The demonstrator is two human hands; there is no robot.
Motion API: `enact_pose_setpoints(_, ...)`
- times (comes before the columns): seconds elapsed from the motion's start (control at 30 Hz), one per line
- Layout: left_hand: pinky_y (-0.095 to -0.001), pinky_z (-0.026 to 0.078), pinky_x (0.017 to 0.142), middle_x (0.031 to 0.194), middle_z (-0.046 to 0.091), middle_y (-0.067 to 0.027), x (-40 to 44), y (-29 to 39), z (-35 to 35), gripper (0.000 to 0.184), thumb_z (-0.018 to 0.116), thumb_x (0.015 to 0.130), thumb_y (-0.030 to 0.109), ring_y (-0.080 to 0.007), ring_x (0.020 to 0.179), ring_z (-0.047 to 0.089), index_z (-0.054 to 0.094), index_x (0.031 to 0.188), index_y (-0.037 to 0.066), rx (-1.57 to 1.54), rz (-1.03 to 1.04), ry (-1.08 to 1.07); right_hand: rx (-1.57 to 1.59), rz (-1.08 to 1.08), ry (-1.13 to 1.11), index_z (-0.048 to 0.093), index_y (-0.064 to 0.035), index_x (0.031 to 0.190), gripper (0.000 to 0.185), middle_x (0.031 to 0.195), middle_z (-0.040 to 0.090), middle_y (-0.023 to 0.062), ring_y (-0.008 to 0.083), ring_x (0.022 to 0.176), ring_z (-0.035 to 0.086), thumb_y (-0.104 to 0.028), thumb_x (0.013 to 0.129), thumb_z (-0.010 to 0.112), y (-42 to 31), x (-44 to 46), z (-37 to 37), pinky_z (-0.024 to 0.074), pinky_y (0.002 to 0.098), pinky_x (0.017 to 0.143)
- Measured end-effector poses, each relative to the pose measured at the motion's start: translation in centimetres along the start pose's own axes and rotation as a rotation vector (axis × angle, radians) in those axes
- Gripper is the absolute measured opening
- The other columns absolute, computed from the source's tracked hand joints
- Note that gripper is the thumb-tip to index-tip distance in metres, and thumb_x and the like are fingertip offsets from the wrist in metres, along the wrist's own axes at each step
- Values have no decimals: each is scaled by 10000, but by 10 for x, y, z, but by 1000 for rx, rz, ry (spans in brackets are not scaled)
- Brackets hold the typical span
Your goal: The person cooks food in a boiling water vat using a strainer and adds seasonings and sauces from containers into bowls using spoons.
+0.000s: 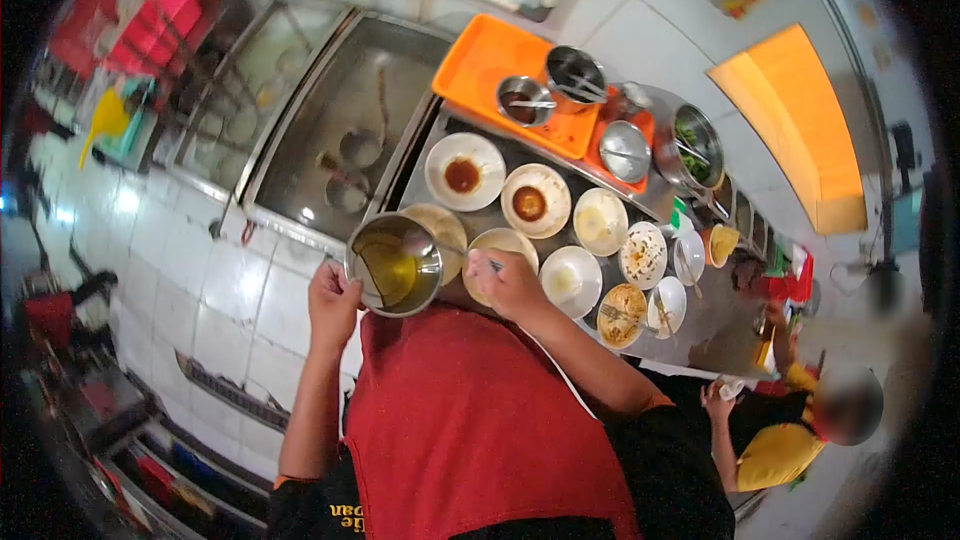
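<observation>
My left hand (335, 302) grips the rim of a round steel pot (352, 262) that holds clear yellow liquid, tilted before the red apron. My right hand (508, 285) is closed round the thin handle of a ladle (455, 251), whose bowl end is in or at the pot's right side. Behind and beside my right hand, white bowls stand on the steel counter. One bowl (465, 153) and another bowl (531, 226) have dark brown sauce in them. A bowl (572, 302) nearby holds a little pale liquid. A bowl (492, 236) is partly hidden by my right hand.
A steel sink basin (310, 120) with ladles in it lies left. An orange tray (480, 50) carries steel pots. Farther right are a pot of greens (700, 125) and a bowl with a fork (622, 330). Another person in a yellow and black shirt (780, 455) works at the right.
</observation>
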State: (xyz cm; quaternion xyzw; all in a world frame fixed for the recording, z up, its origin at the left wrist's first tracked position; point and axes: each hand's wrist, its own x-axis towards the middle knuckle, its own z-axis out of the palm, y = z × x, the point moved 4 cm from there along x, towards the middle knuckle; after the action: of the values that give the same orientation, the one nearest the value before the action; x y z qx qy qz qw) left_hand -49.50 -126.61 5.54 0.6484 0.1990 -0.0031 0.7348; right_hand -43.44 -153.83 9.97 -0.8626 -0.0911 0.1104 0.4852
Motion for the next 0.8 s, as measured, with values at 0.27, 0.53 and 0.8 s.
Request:
enact_pose_setpoints(0.27, -224, 440, 510, 766, 555, 5, 63, 28, 90, 159, 582, 826, 16, -81, 583, 516, 460, 840, 116, -97, 64, -149, 95, 124, -82, 568, -3, 892, 399, 801, 615, 208, 357, 768, 610, -394, 951, 514, 13, -19, -72, 454, 425, 677)
enact_pose_setpoints(0.53, -230, 411, 503, 708, 502, 26, 166, 118, 181, 136, 558, 844, 28, -81, 567, 480, 478, 815, 134, -200, 77, -54, 134, 404, 137, 579, -18, 978, 349, 841, 634, 174, 298, 783, 628, -364, 936, 551, 124, -120, -149, 473, 398, 700)
enact_pose_setpoints(0.8, -252, 430, 493, 717, 512, -32, 318, 96, 264, 68, 535, 818, 26, -117, 523, 466, 478, 821, 63, -217, 170, -85, 255, 390, 215, 585, -24, 1006, 326, 841, 639, 155, 258, 770, 626, -341, 944, 545, 156, -142, -187, 485, 373, 722)
